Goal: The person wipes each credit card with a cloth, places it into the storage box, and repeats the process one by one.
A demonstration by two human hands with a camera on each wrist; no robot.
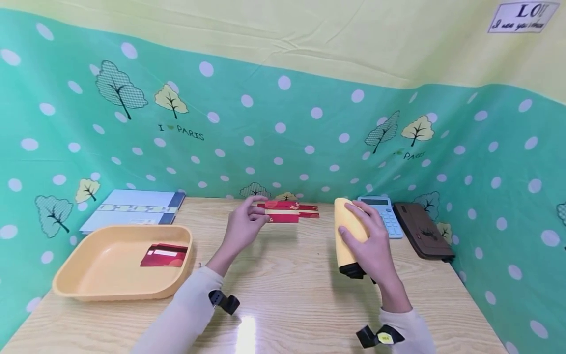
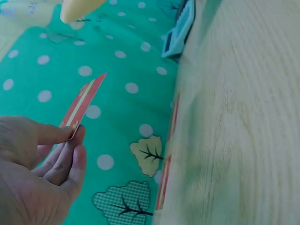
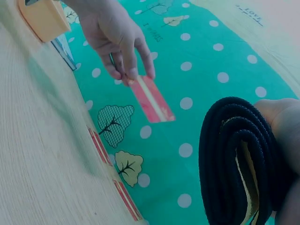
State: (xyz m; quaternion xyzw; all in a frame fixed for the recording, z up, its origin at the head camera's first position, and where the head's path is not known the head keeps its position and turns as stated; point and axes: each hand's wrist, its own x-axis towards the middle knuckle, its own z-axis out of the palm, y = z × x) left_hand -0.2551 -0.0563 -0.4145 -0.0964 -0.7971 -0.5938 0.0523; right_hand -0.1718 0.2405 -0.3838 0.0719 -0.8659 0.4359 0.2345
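Observation:
My left hand [image 1: 245,221] pinches a thin red card with a cream stripe [image 1: 283,212] between thumb and fingertips, above the table; the left wrist view shows this card [image 2: 83,105] tilted up. Behind it, two similar red cards lie flat near the back edge, one red card [image 1: 311,212] partly covered in the head view and both red cards [image 3: 126,200] visible in the right wrist view. With its fingers wrapped around it, my right hand [image 1: 371,238] holds a rolled yellow cloth [image 1: 346,231] off the table. The roll's dark, layered end [image 3: 229,154] faces the right wrist camera.
At left stands a peach tray [image 1: 110,290] with several red cards [image 1: 164,256] inside. Behind it lies a light-blue folder [image 1: 132,204]. A blue calculator [image 1: 391,223] and a brown zipped case [image 1: 420,231] lie at back right. Green patterned curtain [image 1: 265,118] encloses the table.

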